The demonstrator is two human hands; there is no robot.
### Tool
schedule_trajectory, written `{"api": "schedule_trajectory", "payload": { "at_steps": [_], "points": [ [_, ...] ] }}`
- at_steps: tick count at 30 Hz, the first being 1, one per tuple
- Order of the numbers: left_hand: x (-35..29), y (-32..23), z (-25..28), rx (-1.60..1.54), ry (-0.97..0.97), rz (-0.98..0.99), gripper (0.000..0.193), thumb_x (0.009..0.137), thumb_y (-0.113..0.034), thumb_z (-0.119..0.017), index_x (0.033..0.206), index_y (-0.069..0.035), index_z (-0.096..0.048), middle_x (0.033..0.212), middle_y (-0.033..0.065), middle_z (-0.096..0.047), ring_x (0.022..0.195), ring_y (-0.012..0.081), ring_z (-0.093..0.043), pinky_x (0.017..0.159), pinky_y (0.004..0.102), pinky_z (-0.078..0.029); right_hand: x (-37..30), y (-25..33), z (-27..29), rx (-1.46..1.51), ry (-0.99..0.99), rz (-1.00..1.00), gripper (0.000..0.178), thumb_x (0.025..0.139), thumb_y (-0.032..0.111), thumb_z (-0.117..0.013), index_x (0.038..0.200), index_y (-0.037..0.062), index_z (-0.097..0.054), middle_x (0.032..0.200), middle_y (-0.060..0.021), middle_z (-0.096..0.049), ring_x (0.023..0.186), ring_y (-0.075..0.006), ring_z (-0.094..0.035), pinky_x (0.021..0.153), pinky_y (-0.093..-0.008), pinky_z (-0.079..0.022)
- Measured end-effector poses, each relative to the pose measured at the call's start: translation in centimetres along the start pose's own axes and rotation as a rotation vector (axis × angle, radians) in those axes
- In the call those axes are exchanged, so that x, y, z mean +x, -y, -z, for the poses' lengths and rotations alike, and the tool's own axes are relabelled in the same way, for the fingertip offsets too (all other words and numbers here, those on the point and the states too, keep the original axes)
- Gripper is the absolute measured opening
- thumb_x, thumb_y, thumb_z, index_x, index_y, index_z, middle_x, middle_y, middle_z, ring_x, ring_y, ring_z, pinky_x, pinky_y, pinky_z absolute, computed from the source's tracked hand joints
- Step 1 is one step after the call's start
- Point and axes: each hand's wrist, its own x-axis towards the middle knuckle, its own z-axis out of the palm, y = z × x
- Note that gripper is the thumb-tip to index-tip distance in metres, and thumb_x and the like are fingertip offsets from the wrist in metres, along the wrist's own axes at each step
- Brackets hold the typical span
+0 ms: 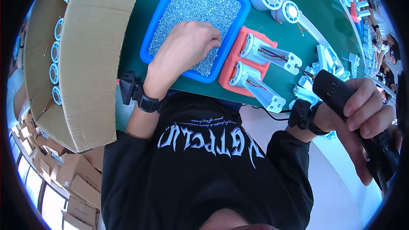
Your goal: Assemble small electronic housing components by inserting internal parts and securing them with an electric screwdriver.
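Glossy plastic and bright metal beside matt paper and rough foam.
The far blue tray [229,42] is smooth, shiny plastic, its small parts [196,4] silvery metal; the foam block [231,61] looks rough. The white housings [267,96] are smooth plastic, the screwdriver [334,91] at right matt plastic, the left box [91,51] dull cardboard, the shirt [204,183] matt cloth.

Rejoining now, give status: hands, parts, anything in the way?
Left hand at the screws, grip unclear. Right hand holding black screwdriver, tip near one white housing. Both housings in red holder. Cardboard box off left, seemingly not blocking.
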Motion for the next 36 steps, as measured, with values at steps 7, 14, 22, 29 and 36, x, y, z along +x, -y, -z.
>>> {"api": "schedule_trajectory", "payload": {
  "at_steps": [7,14,22,29,36],
  "points": [
    [0.7,-0.5,0.6,0.031,-0.047,-0.023,0.006,0.078,-0.007,-0.068,0.082,-0.003,-0.067,0.082,0.0098,-0.067,0.071,0.0254,-0.065,0.065,0.0335,-0.053,0.9,-0.9,-2.7,0.075,-0.031,0.1,0.06,0.091,0.056,-0.046,0.132,0.012,-0.041,0.079,-0.0062,-0.049,0.053,-0.0182,-0.049,0.043,-0.0311,-0.042],
    [2.0,-2.2,-1.8,-0.344,-0.209,-0.006,0.013,0.075,0.0,-0.069,0.087,-0.002,-0.066,0.081,0.0079,-0.066,0.072,0.0193,-0.066,0.067,0.0288,-0.053,0.1,0.5,0.8,-0.054,0.111,-0.092,0.083,0.067,0.071,-0.068,0.129,0.0195,-0.048,0.084,-0.0023,-0.054,0.059,-0.0132,-0.058,0.053,-0.0264,-0.05],
    [2.9,-4.1,-4.6,-0.621,-0.218,0.044,0.016,0.076,0.002,-0.069,0.092,-0.001,-0.065,0.085,0.0085,-0.066,0.077,0.0187,-0.065,0.068,0.028,-0.052,-1.0,0.2,2.3,-0.053,0.005,-0.054,0.077,0.061,0.078,-0.065,0.108,0.0172,-0.058,0.079,0.001,-0.056,0.058,-0.0093,-0.057,0.054,-0.0228,-0.046],
    [2.7,-3.8,-5.6,-0.619,-0.287,-0.028,0.016,0.08,-0.001,-0.065,0.095,-0.006,-0.065,0.083,0.0085,-0.065,0.074,0.0255,-0.065,0.064,0.0312,-0.052,-1.2,0.0,3.2,0.016,-0.175,-0.038,0.072,0.055,0.079,-0.069,0.088,0.016,-0.063,0.075,0.0041,-0.058,0.057,-0.0061,-0.057,0.054,-0.0207,-0.044],
    [2.1,-4.4,-5.7,-0.589,-0.395,-0.084,0.016,0.079,0.0,-0.065,0.094,-0.006,-0.067,0.086,0.0093,-0.067,0.073,0.0245,-0.066,0.062,0.0299,-0.052,-0.8,3.5,5.1,0.034,-0.279,0.038,0.063,0.058,0.073,-0.073,0.072,0.013,-0.059,0.065,0.0059,-0.058,0.051,-0.0053,-0.057,0.055,-0.0179,-0.046]
  ]
}}
